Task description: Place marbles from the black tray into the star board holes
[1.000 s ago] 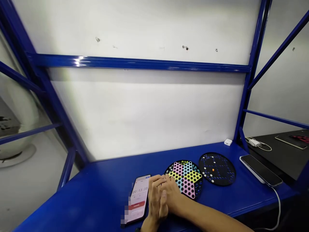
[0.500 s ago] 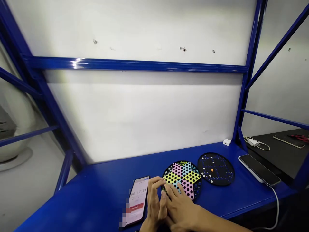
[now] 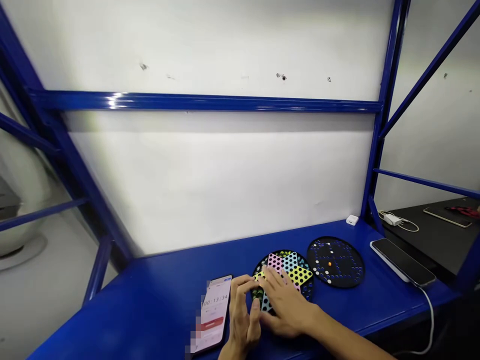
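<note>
A round Chinese checkers board (image 3: 303, 275) lies on the blue tabletop, its star coloured in pink, light blue and yellow. Pegs or marbles in several colours sit around the star under the dark rim. My right hand (image 3: 287, 305) rests over the middle and front of the board, palm down with fingers stretched out, hiding part of the star. At the board's left edge, my left hand (image 3: 242, 315) is curved, thumb and index finger apart. Its fingertips meet the rim near the right hand's fingers. Nothing shows in either hand.
Left of the hands lies a phone (image 3: 215, 315) showing a timer. A second round black board (image 3: 350, 272) holds white pieces and an orange cube (image 3: 329, 264). Farther right are a phone (image 3: 403, 262) with a white cable and a small white case (image 3: 352, 220). Blue frame bars (image 3: 225, 102) cross behind.
My right hand has moved up and forward across the board, covering more of the star's middle and uncovering its front blue point. The left hand has stayed nearly in place.
</note>
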`<move>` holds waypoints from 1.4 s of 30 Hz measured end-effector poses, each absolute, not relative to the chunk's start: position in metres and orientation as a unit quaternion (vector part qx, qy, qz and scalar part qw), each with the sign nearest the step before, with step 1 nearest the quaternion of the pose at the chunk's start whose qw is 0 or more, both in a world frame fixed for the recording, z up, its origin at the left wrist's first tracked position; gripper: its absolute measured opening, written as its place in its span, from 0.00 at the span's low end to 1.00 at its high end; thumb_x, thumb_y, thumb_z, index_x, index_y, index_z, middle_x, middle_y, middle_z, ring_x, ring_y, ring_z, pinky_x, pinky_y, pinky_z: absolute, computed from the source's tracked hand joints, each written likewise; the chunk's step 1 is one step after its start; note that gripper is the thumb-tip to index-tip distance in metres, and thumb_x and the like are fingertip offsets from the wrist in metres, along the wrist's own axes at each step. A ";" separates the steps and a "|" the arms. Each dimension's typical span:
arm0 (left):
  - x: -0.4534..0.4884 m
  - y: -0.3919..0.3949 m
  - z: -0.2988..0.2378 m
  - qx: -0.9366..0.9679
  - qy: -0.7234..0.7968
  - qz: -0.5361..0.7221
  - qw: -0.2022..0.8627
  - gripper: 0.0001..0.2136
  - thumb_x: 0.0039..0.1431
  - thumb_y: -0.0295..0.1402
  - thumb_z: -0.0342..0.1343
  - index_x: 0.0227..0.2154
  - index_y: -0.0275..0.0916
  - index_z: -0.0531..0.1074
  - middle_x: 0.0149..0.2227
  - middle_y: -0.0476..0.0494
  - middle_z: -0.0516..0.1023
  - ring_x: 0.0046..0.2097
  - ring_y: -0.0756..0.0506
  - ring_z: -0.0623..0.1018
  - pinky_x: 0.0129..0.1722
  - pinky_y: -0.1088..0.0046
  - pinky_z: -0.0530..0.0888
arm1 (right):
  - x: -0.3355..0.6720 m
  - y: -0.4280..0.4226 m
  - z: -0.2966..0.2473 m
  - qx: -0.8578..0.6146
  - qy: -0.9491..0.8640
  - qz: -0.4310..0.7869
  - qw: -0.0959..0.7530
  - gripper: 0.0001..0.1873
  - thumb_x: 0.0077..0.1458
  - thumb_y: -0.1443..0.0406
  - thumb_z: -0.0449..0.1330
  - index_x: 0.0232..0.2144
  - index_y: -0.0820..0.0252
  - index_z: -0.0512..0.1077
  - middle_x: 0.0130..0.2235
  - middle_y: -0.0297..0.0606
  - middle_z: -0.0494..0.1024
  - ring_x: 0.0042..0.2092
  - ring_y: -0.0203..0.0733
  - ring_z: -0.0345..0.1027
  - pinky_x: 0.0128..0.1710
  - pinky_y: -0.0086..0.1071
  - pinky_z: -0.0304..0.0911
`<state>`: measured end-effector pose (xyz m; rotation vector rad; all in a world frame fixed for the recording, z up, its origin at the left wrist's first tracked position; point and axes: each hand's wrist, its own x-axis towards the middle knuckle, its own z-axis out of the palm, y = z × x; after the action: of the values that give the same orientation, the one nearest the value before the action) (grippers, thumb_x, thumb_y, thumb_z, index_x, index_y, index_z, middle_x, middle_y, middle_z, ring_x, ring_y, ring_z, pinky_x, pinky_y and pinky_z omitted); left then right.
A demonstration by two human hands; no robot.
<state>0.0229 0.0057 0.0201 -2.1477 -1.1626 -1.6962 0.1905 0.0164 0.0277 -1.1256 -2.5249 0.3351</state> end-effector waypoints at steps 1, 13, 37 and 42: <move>0.023 0.006 0.020 -0.721 -0.391 -0.566 0.080 0.09 0.66 0.33 0.44 0.42 0.41 0.68 0.42 0.40 0.71 0.44 0.40 0.76 0.41 0.57 0.79 | 0.207 0.019 0.030 -0.435 -0.875 0.111 0.179 0.37 0.66 0.53 0.50 0.71 0.62 0.50 0.73 0.51 0.47 0.73 0.56 0.40 0.70 0.54 0.40; 0.027 0.006 0.020 -0.721 -0.384 -0.574 0.050 0.09 0.64 0.31 0.46 0.42 0.42 0.69 0.41 0.41 0.72 0.42 0.40 0.76 0.41 0.57 0.78 | 0.347 0.050 0.014 -0.665 -0.730 0.032 0.154 0.19 0.65 0.72 0.46 0.40 0.59 0.77 0.44 0.46 0.77 0.48 0.46 0.71 0.46 0.33 0.64; 0.025 0.005 0.021 -0.712 -0.367 -0.593 0.083 0.09 0.65 0.31 0.44 0.41 0.42 0.69 0.40 0.43 0.71 0.41 0.41 0.75 0.42 0.60 0.75 | 0.181 0.045 0.037 -0.404 -0.878 0.119 0.226 0.12 0.65 0.62 0.56 0.43 0.53 0.79 0.53 0.36 0.78 0.55 0.45 0.66 0.57 0.40 0.58; 0.026 0.005 0.020 -0.712 -0.375 -0.588 0.078 0.09 0.66 0.33 0.43 0.41 0.41 0.68 0.41 0.42 0.70 0.42 0.41 0.74 0.42 0.60 0.76 | 0.251 0.031 0.048 -0.527 -0.799 0.101 0.271 0.16 0.63 0.60 0.56 0.50 0.55 0.76 0.57 0.43 0.74 0.58 0.50 0.64 0.57 0.43 0.60</move>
<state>0.0256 0.0045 0.0199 -2.1333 -1.1232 -1.7600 0.2507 0.0306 0.0476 -1.4205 -2.1513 0.2730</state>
